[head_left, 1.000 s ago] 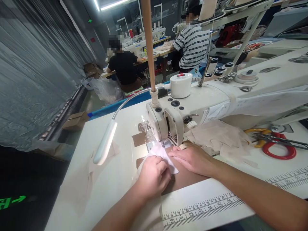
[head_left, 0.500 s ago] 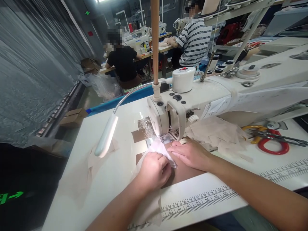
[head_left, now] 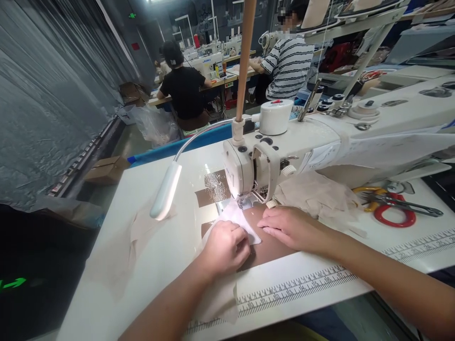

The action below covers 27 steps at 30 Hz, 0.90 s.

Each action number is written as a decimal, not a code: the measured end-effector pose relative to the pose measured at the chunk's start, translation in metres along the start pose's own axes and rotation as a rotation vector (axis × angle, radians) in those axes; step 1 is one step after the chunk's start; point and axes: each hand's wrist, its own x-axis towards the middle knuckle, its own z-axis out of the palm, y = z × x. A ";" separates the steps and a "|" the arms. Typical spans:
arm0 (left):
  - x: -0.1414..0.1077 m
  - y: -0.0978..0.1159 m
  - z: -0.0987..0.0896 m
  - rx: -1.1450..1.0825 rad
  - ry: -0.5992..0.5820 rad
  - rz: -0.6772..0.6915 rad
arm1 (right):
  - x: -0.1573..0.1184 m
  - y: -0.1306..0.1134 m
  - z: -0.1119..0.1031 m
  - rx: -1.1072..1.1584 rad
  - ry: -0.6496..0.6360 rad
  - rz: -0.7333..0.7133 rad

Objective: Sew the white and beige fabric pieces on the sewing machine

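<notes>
My left hand (head_left: 227,246) is closed with curled fingers on a pale piece of fabric (head_left: 232,215), just in front of the needle area of a white sewing machine (head_left: 239,173). The fabric's far end lies by the presser foot (head_left: 241,202), and its pale length trails under my left wrist to the table's front edge. My right hand (head_left: 287,227) rests flat with fingers stretched out on the brown surface (head_left: 273,251) right of the fabric. Nothing shows in its grasp.
A lamp (head_left: 166,192) on a bendy neck hangs left of the machine head. Crumpled beige fabric pieces (head_left: 316,194) lie behind my right hand. Red-handled scissors (head_left: 394,210) sit to the right. A printed ruler (head_left: 295,289) runs along the front edge. Two people sit at machines beyond.
My right hand has slid slightly right, away from the fabric's edge. The left hand stays on the fabric, almost in place. The camera view has shifted a little.
</notes>
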 end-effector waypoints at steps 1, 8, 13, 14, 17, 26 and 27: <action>0.000 0.000 -0.001 0.000 -0.004 0.001 | -0.004 -0.002 -0.001 -0.014 -0.025 0.004; 0.001 -0.001 -0.002 -0.002 -0.009 0.006 | -0.030 -0.008 0.022 -0.108 0.071 -0.060; -0.002 -0.002 -0.003 -0.045 -0.006 0.014 | -0.032 -0.008 0.032 -0.091 0.101 -0.090; -0.002 -0.002 -0.003 -0.063 0.007 0.013 | -0.030 -0.007 0.030 -0.085 0.094 -0.093; -0.004 -0.004 -0.006 -0.114 0.079 0.007 | -0.022 -0.006 0.023 -0.072 0.065 -0.106; 0.005 -0.011 -0.008 0.052 0.071 -0.029 | 0.018 0.000 0.004 -0.020 0.045 -0.086; 0.007 -0.011 -0.007 0.087 0.060 -0.032 | 0.019 0.001 0.005 -0.013 0.069 -0.081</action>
